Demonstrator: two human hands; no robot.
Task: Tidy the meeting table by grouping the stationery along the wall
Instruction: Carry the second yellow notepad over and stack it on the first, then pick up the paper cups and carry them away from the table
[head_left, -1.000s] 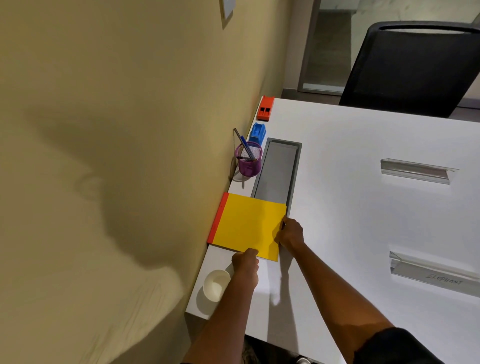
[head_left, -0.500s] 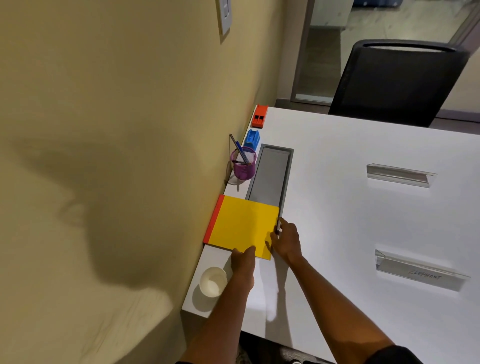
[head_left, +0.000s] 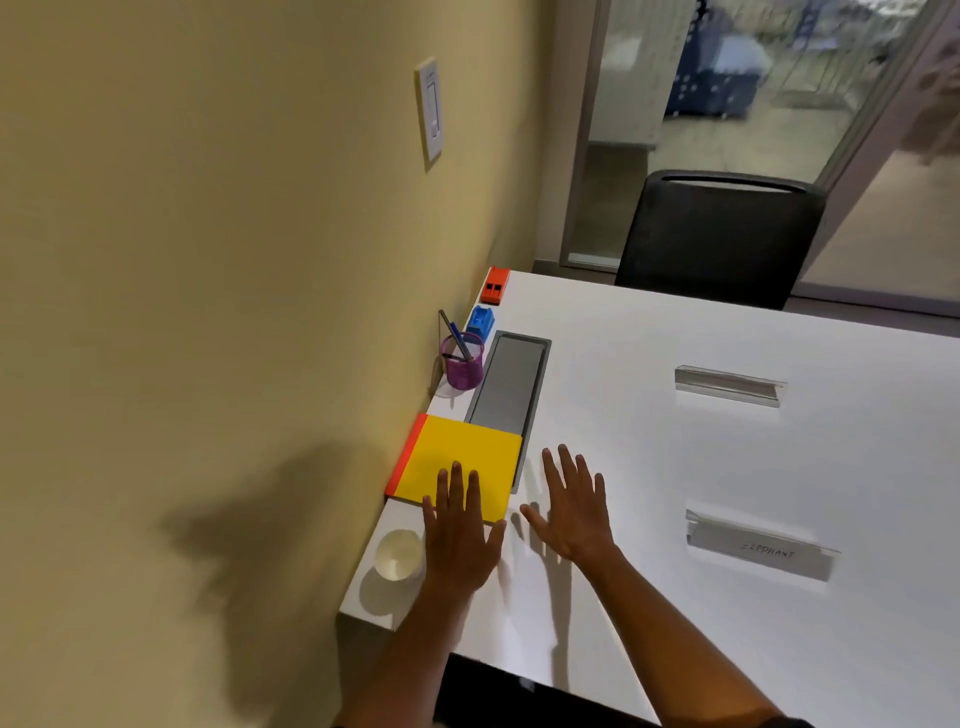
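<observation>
Both hands spread flat, gripping nothing: left hand (head_left: 460, 540) fingertips over one yellow notepad (head_left: 460, 462) against the wall (head_left: 208, 312); right hand (head_left: 574, 506) at its 3 o'clock. At 12 o'clock: one purple pen cup (head_left: 462, 366), two small blocks, blue (head_left: 480, 322) and red (head_left: 494, 286).

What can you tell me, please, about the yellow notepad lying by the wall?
The yellow notepad is a flat rectangular pad with a plain, matte yellow cover and an orange-red binding strip along the edge against the wall. It lies closed and flat on the white table, and its far right corner overlaps the grey recessed tray. The purple pen cup stands just beyond it and a white cup nearer. The left hand, fingers spread, reaches over its near edge; whether it touches is unclear.
</observation>
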